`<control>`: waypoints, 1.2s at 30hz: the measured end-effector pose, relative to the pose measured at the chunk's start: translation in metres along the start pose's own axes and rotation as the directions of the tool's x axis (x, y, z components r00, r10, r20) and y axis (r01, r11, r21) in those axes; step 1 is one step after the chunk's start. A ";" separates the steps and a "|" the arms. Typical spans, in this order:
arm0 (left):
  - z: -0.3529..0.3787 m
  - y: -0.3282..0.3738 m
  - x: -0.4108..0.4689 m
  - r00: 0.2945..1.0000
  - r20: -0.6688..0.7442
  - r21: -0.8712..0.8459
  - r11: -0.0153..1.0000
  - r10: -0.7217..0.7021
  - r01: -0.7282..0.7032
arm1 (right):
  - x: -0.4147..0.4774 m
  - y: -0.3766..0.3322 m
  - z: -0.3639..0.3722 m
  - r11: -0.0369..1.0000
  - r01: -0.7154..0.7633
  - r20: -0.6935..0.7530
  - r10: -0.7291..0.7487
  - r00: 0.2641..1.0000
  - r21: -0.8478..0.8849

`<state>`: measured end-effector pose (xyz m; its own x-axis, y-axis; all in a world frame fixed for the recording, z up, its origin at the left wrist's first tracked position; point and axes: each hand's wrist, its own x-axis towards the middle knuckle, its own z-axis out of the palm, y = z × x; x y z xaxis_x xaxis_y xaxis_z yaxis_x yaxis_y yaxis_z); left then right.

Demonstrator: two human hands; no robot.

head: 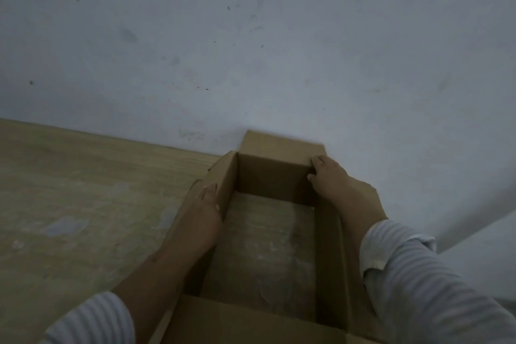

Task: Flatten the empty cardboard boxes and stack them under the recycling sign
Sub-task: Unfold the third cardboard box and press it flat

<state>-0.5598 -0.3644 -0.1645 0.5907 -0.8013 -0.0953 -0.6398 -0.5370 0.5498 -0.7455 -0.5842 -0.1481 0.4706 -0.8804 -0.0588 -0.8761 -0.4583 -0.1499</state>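
Note:
A brown cardboard box (272, 173) stands open on the floor against the wall, open at both ends, with the floor showing through its middle. Its flaps stick up at the far side and lie out toward me at the near side. My left hand (203, 212) grips the top edge of the left wall, fingers outside and thumb along the rim. My right hand (331, 179) holds the far right corner, fingers curled over the rim. No recycling sign is in view.
A scuffed white wall (251, 50) rises right behind the box. The worn wooden floor (78, 204) spreads out to the left. A pale ledge or wall edge (480, 246) runs along the right.

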 end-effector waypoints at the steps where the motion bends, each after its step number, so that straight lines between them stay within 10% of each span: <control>1: 0.001 -0.002 0.001 1.000 -0.005 -0.012 1.000 0.003 -0.003 | 0.006 -0.001 0.001 0.999 -0.025 0.020 0.025 0.999 -0.020; 8: 0.005 -0.003 0.003 0.999 0.034 -0.080 0.997 -0.016 0.019 | 0.016 -0.002 0.003 0.997 -0.050 0.025 0.052 0.998 -0.057; 13: -0.007 -0.003 -0.001 0.991 0.083 -0.228 0.966 -0.108 0.124 | -0.019 0.013 0.008 0.943 -0.101 -0.116 0.144 0.983 0.318; 22: -0.038 -0.060 -0.039 0.780 0.400 -0.536 0.568 -0.481 0.624 | -0.143 0.060 0.028 0.582 -0.493 0.212 0.484 0.849 0.647; 28: -0.097 -0.082 -0.049 0.831 0.424 -0.701 0.451 -0.360 0.552 | -0.175 0.092 -0.025 0.518 -0.485 0.286 0.418 0.862 0.705; 36: -0.085 -0.035 -0.111 0.877 0.481 -0.873 0.108 0.025 0.476 | -0.220 0.050 -0.074 0.133 -0.264 0.273 -0.057 0.960 0.955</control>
<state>-0.5610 -0.2342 -0.1027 0.2656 -0.8425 -0.4688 0.6414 -0.2087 0.7383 -0.9003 -0.4224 -0.0697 0.5303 -0.7861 -0.3176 -0.1404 0.2880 -0.9473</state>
